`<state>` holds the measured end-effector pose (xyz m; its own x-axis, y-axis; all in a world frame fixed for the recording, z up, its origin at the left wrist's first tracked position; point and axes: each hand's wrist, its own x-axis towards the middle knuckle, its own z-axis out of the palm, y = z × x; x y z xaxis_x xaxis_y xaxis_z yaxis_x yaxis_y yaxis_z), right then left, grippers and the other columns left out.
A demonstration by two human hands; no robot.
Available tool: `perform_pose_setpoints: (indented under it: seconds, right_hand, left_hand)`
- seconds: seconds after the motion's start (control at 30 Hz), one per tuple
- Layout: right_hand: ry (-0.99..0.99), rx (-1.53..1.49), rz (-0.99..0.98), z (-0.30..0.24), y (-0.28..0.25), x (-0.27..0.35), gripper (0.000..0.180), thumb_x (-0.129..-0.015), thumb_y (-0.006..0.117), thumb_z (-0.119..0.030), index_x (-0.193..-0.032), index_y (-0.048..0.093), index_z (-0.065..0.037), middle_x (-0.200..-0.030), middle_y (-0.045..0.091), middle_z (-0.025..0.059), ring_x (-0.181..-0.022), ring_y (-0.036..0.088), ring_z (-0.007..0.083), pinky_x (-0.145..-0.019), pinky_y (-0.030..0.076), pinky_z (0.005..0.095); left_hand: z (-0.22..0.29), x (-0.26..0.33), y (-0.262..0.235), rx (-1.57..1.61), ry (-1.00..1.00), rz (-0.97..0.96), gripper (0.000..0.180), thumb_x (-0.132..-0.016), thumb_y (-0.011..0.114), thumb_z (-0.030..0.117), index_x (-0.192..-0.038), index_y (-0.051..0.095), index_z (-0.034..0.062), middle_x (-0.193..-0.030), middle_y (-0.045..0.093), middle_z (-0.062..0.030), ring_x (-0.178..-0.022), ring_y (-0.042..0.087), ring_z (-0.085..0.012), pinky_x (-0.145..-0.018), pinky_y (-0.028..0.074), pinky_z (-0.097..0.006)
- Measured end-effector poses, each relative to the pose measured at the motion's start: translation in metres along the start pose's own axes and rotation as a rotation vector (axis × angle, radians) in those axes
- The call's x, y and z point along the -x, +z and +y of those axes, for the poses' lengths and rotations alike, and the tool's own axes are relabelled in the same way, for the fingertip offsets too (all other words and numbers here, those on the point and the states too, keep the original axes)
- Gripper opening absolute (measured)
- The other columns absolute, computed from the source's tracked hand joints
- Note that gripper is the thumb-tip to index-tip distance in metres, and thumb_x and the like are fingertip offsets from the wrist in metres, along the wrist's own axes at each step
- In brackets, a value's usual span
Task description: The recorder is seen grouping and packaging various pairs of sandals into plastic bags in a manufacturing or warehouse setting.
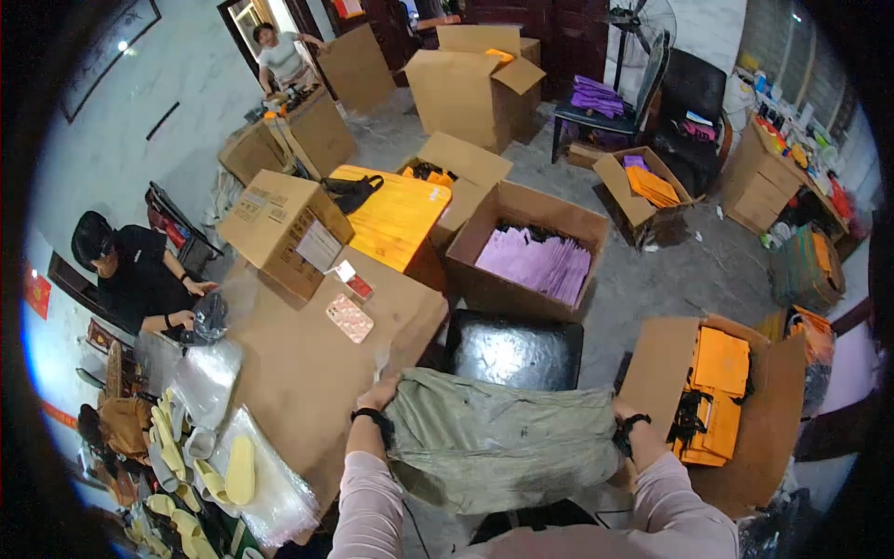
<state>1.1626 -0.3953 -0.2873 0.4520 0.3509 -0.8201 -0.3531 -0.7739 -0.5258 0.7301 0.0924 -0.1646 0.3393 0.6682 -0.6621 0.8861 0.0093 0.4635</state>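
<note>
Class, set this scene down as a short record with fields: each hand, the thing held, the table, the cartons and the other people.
Left hand: grips left end of sack
Right hand: grips right end
Held: grey-green sack, creased, spread between both hands
Table: brown top, bearing closed carton and pink phone case
Carton, right: open, orange items inside
Carton, ahead: open, lilac items inside
People: one in black at left, another near doorway

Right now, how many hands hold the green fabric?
2: left hand at the left end of the green fabric, right hand at its right end. Any hand beneath would be hidden.
</note>
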Motion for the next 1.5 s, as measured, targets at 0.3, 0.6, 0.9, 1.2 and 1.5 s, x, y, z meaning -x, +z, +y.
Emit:
perform_pose_setpoints:
  seconds: [0.3, 0.6, 0.9, 1.2, 1.5]
  right_hand:
    - [0.232, 0.121, -0.056, 0.129, -0.002, 0.052, 0.042, -0.083, 0.054, -0.03, -0.115, 0.057, -0.003, -0.108, 0.061, 0.0128, -0.096, 0.056, 0.0291, -0.084, 0.043, 0.0378]
    - [-0.213, -0.036, 0.041, 0.233, 0.074, 0.101, 0.043, -0.081, 0.056, -0.022, -0.121, 0.05, -0.009, -0.11, 0.056, 0.0219, -0.098, 0.055, 0.0359, -0.082, 0.043, 0.0436]
    - [-0.275, 0.944, 0.608, 0.169, 0.12, 0.289, 0.063, -0.077, 0.062, -0.018, -0.135, 0.037, -0.017, -0.136, 0.034, 0.021, -0.119, 0.04, 0.0381, -0.097, 0.033, 0.0502]
    - [-0.621, 0.855, 0.919, 0.05, 0.174, 0.303, 0.053, -0.074, 0.062, -0.018, -0.122, 0.046, -0.002, -0.128, 0.042, 0.0221, -0.123, 0.034, 0.0381, -0.103, 0.023, 0.0534]
    - [-0.898, 1.28, 0.217, -0.066, 0.268, 0.239, 0.051, -0.066, 0.075, -0.036, -0.1, 0.059, -0.002, -0.097, 0.063, 0.0184, -0.091, 0.061, 0.0333, -0.075, 0.049, 0.0432]
  left_hand:
    - [-0.018, 0.071, 0.044, 0.65, -0.313, -0.272, 0.083, -0.084, 0.029, 0.069, -0.138, 0.035, 0.0069, -0.135, 0.044, -0.0135, -0.125, 0.039, -0.0294, -0.102, 0.032, -0.038]
    - [-0.068, 0.139, 0.087, 1.291, -0.109, -0.277, 0.051, -0.092, 0.04, 0.04, -0.128, 0.045, 0.0033, -0.128, 0.049, -0.0138, -0.111, 0.053, -0.0275, -0.089, 0.046, -0.039]
    - [-0.019, 0.2, 0.087, -0.235, 0.793, 0.7, 0.038, -0.085, 0.052, 0.02, -0.119, 0.05, 0.0025, -0.129, 0.043, -0.0238, -0.12, 0.04, -0.0355, -0.101, 0.027, -0.048]
    - [-0.134, 0.296, 0.193, -1.238, 0.386, -0.085, 0.043, -0.09, 0.042, 0.042, -0.132, 0.044, 0.0332, -0.145, 0.028, -0.014, -0.137, 0.019, -0.0295, -0.104, -0.005, -0.063]
    - [-0.178, 0.333, 0.181, -1.205, 0.325, 0.218, 0.044, -0.088, 0.04, 0.018, -0.13, 0.047, 0.01, -0.145, 0.031, -0.0062, -0.137, 0.018, -0.0201, -0.111, 0.01, -0.046]
